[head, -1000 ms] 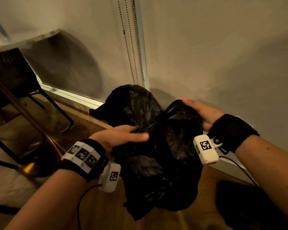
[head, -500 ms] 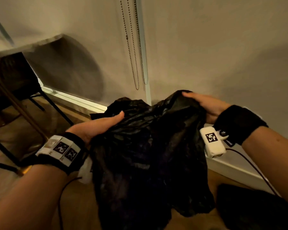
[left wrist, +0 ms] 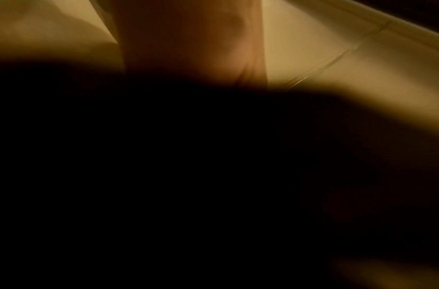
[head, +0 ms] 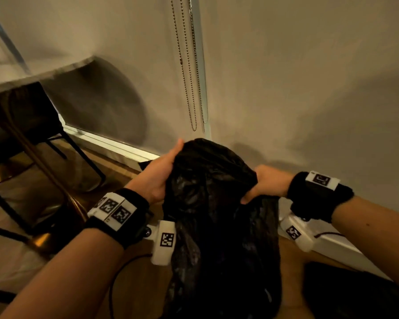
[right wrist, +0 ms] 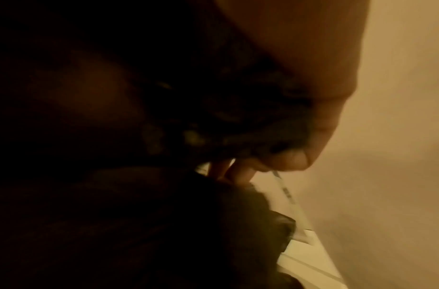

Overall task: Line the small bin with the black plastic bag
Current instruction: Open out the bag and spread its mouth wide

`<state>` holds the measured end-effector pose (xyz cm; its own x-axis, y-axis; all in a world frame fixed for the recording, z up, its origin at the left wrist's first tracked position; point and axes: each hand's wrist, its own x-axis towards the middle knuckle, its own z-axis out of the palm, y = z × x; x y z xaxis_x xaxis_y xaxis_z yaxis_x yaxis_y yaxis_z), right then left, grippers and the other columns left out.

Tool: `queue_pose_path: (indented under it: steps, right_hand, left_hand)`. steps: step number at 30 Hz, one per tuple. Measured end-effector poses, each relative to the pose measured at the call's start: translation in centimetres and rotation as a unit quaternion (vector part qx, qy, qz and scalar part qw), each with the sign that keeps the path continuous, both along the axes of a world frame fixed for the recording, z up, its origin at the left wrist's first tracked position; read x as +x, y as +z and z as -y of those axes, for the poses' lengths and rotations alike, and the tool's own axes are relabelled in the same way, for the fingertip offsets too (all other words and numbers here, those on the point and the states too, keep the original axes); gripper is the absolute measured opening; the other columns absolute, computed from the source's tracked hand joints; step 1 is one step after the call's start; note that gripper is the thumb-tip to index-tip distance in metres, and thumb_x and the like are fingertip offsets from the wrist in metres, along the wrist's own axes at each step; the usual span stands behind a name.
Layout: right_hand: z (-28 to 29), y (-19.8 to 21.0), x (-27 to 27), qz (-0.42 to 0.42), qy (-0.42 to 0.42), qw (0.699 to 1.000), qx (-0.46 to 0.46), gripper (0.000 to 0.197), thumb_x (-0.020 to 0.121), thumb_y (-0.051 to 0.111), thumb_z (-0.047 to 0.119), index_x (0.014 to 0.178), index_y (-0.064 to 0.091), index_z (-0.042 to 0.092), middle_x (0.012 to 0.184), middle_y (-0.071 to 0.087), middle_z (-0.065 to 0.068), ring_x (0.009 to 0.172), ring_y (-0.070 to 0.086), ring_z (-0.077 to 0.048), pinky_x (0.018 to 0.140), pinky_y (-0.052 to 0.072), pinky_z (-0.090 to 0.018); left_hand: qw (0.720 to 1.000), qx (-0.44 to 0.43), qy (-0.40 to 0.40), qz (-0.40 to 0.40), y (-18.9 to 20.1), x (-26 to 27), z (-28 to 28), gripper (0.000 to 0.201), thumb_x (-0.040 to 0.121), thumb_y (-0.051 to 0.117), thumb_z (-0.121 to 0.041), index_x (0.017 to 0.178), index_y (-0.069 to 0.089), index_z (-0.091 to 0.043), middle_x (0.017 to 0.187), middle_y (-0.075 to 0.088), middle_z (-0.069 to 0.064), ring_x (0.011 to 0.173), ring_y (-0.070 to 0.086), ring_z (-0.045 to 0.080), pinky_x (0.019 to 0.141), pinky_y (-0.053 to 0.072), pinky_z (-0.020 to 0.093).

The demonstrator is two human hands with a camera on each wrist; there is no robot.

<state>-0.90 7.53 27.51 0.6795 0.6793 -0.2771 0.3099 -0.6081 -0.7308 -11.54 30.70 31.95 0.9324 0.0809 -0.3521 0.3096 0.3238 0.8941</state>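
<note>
Far left: a dark chair (head: pixel 25 125) with thin black legs, a brass stand (head: pixel 53 180) slanting past it to the wooden floor (head: pixel 14 256). Bead chains (head: pixel 186 72) hang against the wall above your hands.

Your left hand (head: pixel 158 178) lies along the left side of the black plastic bag (head: pixel 217 215), thumb up and pressed flat to the film; the other fingers are tucked behind it, so curled or straight cannot be told (the left wrist view is nearly all dark).

The bag is held up in the air between both hands, its crumpled body hanging toward the floor.

Your right hand (head: pixel 268 184) grips the bag's right top edge, fingers curled over a gathered fold, thumb pinching from below.

Lower right: a dark shape (head: pixel 355 295) on the floor, too dim to identify.
</note>
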Motion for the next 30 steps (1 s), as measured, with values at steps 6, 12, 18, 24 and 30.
queue_pose_path:
  steps: [6,12,18,24,30]
  right_hand:
    - [1.3,0.1,1.7,-0.067,-0.291,0.915,0.272,0.082,0.075,0.073,0.047,0.142,0.034,0.018,0.126,0.049,0.000,0.121,0.049,-0.022,0.087,0.041,-0.028]
    - [-4.8,-1.4,-2.0,-0.130,-0.132,0.940,0.287,0.124,0.056,0.088,0.036,0.149,0.007,0.036,0.134,0.041,0.007,0.121,0.046,-0.016,0.093,0.051,-0.035]
    - [-0.5,-1.7,2.3,-0.125,-0.179,0.927,0.304,0.016,0.093,0.052,0.005,0.095,0.066,0.013,0.070,0.074,0.007,0.064,0.069,-0.006,0.067,0.054,-0.025]
    - [1.3,0.8,3.9,-0.198,-0.159,0.924,0.287,0.022,0.097,0.048,0.020,0.098,0.067,0.008,0.083,0.074,-0.007,0.067,0.071,-0.018,0.066,0.059,-0.028]
    - [-1.1,2.1,3.2,-0.212,-0.153,0.915,0.306,0.025,0.080,0.071,0.029,0.097,0.070,0.011,0.089,0.074,-0.010,0.079,0.070,-0.024,0.080,0.056,-0.036]
  left_hand:
    - [0.985,-0.105,0.101,0.094,1.4,-0.6,-1.6,0.067,0.090,0.035,-0.068,0.129,0.059,-0.020,0.128,0.065,0.010,0.115,0.063,0.027,0.091,0.051,0.039]
    - [0.987,-0.126,0.047,0.089,-0.2,1.0,2.9,0.077,0.088,0.029,-0.073,0.133,0.056,-0.017,0.132,0.061,0.017,0.118,0.060,0.032,0.088,0.054,0.043]
    - [0.995,0.034,0.089,0.001,-0.8,-1.9,-2.1,0.050,0.094,0.045,-0.055,0.110,0.069,-0.014,0.107,0.074,0.010,0.093,0.072,0.022,0.078,0.056,0.033]
    - [0.901,0.413,0.063,0.116,-1.4,-2.9,-4.2,0.057,0.075,0.055,-0.064,0.121,0.035,-0.039,0.090,0.055,-0.002,0.087,0.062,0.017,0.082,0.053,0.043]
    - [0.736,0.581,-0.237,0.256,-4.7,0.8,0.1,0.015,0.081,0.070,-0.011,0.081,0.059,-0.021,0.104,0.058,-0.019,0.112,0.051,0.004,0.095,0.039,0.028]
